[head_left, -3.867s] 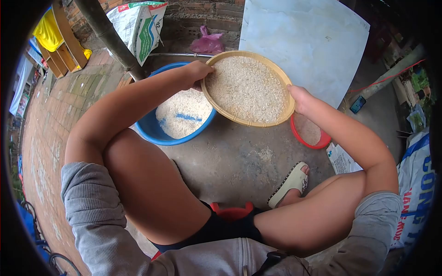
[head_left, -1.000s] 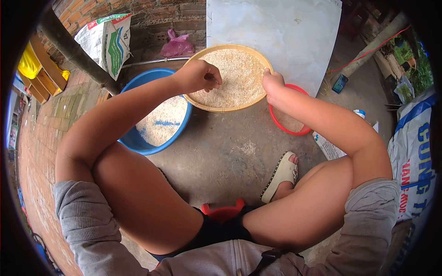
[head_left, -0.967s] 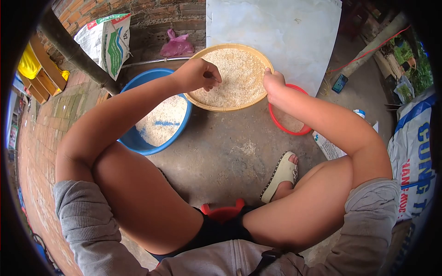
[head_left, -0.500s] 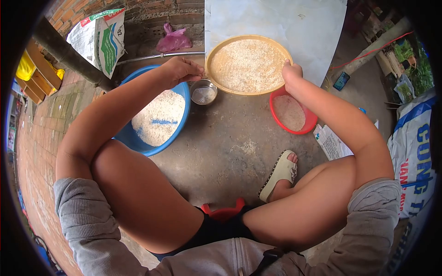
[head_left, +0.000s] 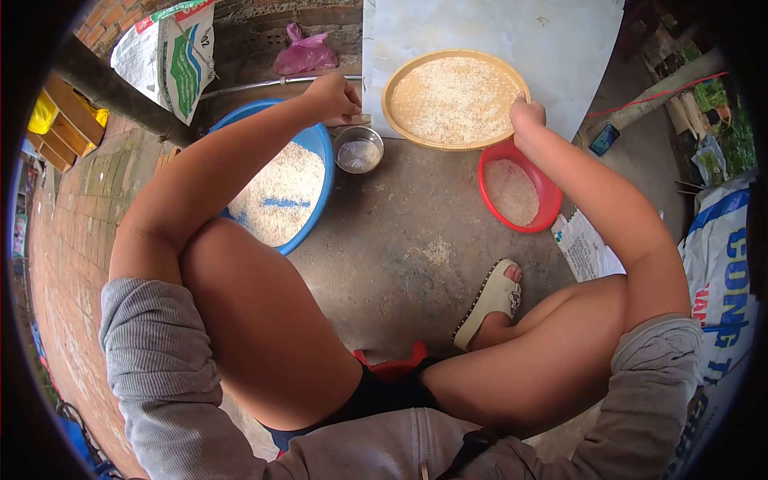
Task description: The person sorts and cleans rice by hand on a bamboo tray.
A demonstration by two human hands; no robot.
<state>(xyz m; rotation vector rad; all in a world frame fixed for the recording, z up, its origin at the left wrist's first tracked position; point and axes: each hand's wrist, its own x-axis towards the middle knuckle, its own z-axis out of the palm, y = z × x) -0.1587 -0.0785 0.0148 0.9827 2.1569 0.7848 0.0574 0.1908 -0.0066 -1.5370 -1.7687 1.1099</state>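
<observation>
A round woven tray (head_left: 457, 145) with pale grains spread over it is held at its right edge by my right hand (head_left: 528, 117). My left hand (head_left: 336, 98) is off the tray, its fingers pinched together above a small metal bowl (head_left: 359, 150); what they hold, if anything, is too small to tell. Under my left forearm stands a blue basin (head_left: 321, 178) of pale grains, partly hidden by the arm. A red basin (head_left: 547, 200), also with grains, stands just below the tray's right side.
A pale sheet (head_left: 496, 26) lies behind the tray. Farther off are a pink plastic bag (head_left: 306, 51), a printed white sack (head_left: 178, 60) and a metal pipe. At right lie a phone (head_left: 605, 138), printed plastic and a large sack (head_left: 724, 272). My sandalled foot rests on the floor.
The tray, in my right hand, has moved slightly right and away from me. My left hand has shifted right and farther from me, and its fingers have curled in more.
</observation>
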